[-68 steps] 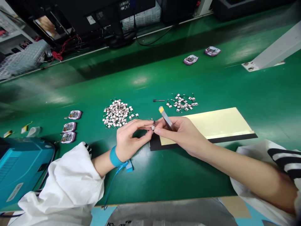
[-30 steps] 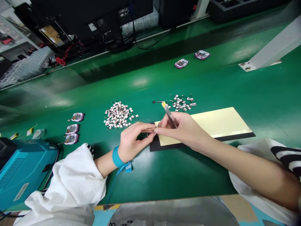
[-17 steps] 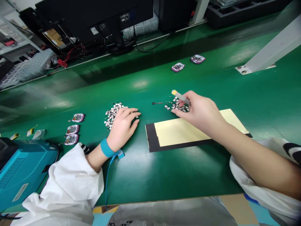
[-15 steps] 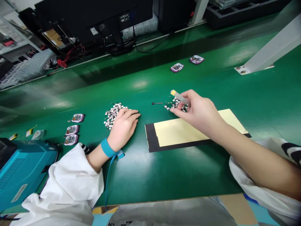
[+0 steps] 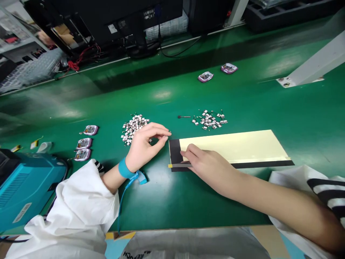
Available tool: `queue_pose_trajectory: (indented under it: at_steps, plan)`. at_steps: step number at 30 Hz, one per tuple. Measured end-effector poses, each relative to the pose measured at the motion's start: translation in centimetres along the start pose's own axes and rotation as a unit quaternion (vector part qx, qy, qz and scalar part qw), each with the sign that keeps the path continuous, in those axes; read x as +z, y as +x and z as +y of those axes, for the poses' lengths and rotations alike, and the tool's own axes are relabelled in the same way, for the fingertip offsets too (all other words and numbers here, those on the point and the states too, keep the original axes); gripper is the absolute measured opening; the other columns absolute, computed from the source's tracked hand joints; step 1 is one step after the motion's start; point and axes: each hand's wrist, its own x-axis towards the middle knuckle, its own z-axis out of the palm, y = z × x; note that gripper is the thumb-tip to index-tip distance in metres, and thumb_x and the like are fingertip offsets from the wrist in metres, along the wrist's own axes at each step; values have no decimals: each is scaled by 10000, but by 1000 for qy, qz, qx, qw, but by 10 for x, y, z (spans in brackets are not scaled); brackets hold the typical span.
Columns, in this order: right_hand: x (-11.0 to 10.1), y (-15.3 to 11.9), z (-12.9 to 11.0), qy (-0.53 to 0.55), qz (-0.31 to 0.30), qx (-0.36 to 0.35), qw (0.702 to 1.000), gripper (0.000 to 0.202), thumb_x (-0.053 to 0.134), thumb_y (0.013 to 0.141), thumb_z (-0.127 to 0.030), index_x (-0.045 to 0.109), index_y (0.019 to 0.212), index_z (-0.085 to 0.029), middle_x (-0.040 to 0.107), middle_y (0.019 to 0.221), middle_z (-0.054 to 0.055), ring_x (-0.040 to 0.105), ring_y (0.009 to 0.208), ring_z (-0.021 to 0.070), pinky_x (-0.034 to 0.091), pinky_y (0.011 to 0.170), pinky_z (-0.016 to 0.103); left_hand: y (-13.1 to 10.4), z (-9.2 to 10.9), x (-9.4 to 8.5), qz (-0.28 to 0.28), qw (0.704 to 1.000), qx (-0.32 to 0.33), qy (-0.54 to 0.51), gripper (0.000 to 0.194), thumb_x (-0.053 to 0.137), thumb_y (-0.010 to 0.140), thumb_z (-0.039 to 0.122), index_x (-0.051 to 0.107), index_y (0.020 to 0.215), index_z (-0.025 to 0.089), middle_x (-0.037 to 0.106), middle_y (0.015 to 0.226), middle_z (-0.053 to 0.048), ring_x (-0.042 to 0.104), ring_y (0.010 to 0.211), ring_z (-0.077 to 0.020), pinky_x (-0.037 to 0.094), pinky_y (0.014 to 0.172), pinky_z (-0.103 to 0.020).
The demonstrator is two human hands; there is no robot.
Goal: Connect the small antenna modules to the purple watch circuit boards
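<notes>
My left hand, wearing a teal wrist strap, is raised just right of a pile of small white-and-black parts. Its thumb and forefinger meet in a pinch; anything between them is too small to name. My right hand is closed around a thin grey stick with a yellow end, which points left over the black border of a pale yellow sheet. Beyond the sheet lies a looser group of the same small parts, with a small dark part with a thin stem beside it.
Open purple-edged device shells lie at left and at the back. A teal machine stands at the left edge. A monitor is behind the green bench, and a white metal post rises at right.
My right hand has come down and left from the looser parts to the sheet's left end, still holding the stick. The left hand has lifted slightly rightward and closed into a pinch.
</notes>
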Motion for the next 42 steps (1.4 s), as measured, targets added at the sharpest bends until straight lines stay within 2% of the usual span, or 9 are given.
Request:
queue_pose_trajectory:
  at_steps: [6, 10, 12, 17, 19, 22, 26, 36, 42]
  plan:
    - [0, 3, 1, 101, 5, 15, 995, 214, 587, 717, -16, 599, 908, -110, 586, 875, 82, 591, 697, 186, 427, 538, 259, -1, 3, 4, -35, 982, -93, -161, 51, 601, 734, 141, 652, 741, 141, 631, 787, -46, 618, 759, -113, 540, 698, -196]
    - [0, 9, 9, 268, 38, 93, 958, 26, 609, 765, -168, 593, 753, -151, 596, 688, 17, 543, 570, 134, 373, 517, 231, -2, 5, 6, -56, 983, -79, -158, 138, 608, 732, 139, 662, 856, 163, 609, 854, -54, 606, 785, -106, 537, 719, -189]
    - [0, 12, 13, 317, 48, 129, 939, 121, 586, 767, -190, 563, 652, -159, 516, 544, -18, 448, 458, 103, 308, 459, 225, -4, 4, 7, -50, 987, -54, -141, 177, 608, 731, 123, 658, 892, 177, 610, 872, -49, 598, 808, -100, 530, 730, -176]
    - [-6, 13, 16, 553, 104, 179, 807, 194, 580, 749, -349, 595, 696, -163, 382, 473, -52, 315, 410, 70, 224, 395, 204, -13, 7, 15, -2, 992, -28, -124, 239, 635, 721, 125, 621, 955, 173, 649, 838, -35, 623, 752, -95, 538, 723, -186]
    - [-8, 13, 13, 611, 126, 187, 759, 216, 609, 724, -376, 612, 706, -161, 445, 528, -30, 360, 454, 78, 232, 406, 207, -17, 11, 18, 23, 993, -18, -119, 306, 652, 707, 123, 585, 1002, 167, 664, 814, -25, 637, 732, -99, 542, 726, -191]
    - [-9, 13, 8, 649, 144, 177, 725, 184, 625, 718, -344, 603, 697, -163, 565, 715, 21, 498, 642, 129, 303, 468, 216, -21, 17, 21, 50, 996, 24, -68, 330, 659, 700, 113, 561, 1011, 168, 672, 788, -8, 642, 725, -98, 534, 723, -184]
    - [-8, 12, 4, 661, 142, 162, 718, 163, 607, 743, -319, 586, 687, -167, 591, 792, 34, 538, 789, 173, 360, 543, 233, -21, 20, 20, 61, 996, 72, 5, 318, 657, 702, 116, 554, 997, 171, 671, 776, 0, 639, 698, -94, 524, 719, -191]
    - [-6, 12, 4, 679, 136, 143, 707, 159, 602, 751, -304, 560, 683, -167, 577, 763, 21, 529, 781, 165, 356, 565, 238, -20, 20, 18, 68, 988, 122, 62, 326, 663, 690, 99, 545, 987, 167, 669, 760, 15, 633, 704, -81, 494, 717, -167]
    - [-6, 13, 1, 636, 145, 164, 740, 134, 609, 740, -278, 582, 688, -158, 586, 782, 24, 487, 631, 111, 305, 472, 219, -20, 21, 17, 63, 986, 132, 82, 295, 655, 702, 107, 540, 969, 158, 668, 744, 16, 629, 696, -77, 487, 688, -155]
